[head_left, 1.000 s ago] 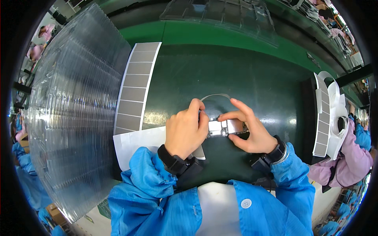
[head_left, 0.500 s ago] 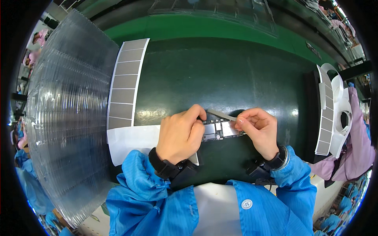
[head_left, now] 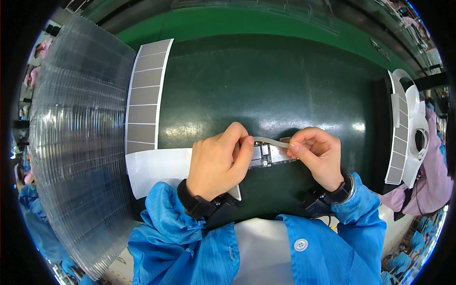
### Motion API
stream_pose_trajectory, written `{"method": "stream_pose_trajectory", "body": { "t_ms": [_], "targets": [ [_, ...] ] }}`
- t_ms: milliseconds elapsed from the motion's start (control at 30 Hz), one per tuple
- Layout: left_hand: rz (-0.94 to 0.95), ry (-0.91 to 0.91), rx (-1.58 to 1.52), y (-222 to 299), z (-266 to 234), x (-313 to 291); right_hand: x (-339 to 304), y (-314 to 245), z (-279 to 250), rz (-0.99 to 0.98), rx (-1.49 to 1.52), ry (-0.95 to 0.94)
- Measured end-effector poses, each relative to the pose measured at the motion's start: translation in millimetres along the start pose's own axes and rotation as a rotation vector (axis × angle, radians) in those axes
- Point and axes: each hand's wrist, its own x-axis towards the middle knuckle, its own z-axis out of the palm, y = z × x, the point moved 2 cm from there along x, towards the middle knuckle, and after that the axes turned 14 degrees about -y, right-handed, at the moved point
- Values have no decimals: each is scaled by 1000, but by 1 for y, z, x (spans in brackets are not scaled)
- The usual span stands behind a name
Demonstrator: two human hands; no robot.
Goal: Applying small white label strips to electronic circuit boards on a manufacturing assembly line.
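A thin grey sticker (head_left: pixel 270 141) stretches between my two hands, slightly bowed, just above a narrow circuit board (head_left: pixel 278 154). My left hand (head_left: pixel 221 159) pinches its left end between thumb and forefinger. The right end is pinched by my right hand (head_left: pixel 316 154), its fingers curled. Silver shield plates and small dark parts show on the board, whose left end is hidden behind my left hand. Below and left of that hand, a white backing sheet (head_left: pixel 159 171) lies on the dark green mat (head_left: pixel 266 95).
At the left, a tall stack of clear plastic trays (head_left: pixel 80 133) stands beside a sheet of grey labels (head_left: pixel 145 97). More label strips (head_left: pixel 399 133) and white looped backing (head_left: pixel 417 142) stand at the right edge, near a pink cloth (head_left: pixel 430 171).
My left thumb and forefinger have closed on the sticker's left end, which was free before. The sticker now spans both hands. My right hand has shifted slightly right.
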Motion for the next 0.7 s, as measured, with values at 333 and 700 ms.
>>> {"method": "stream_pose_trajectory", "body": {
  "t_ms": [333,700],
  "targets": [
    [-35,32,63,9,2,-3,0,-5,1,74,-280,114],
    [-82,46,312,9,17,-12,6,-10,6,-30,-822,105]
  ]
}}
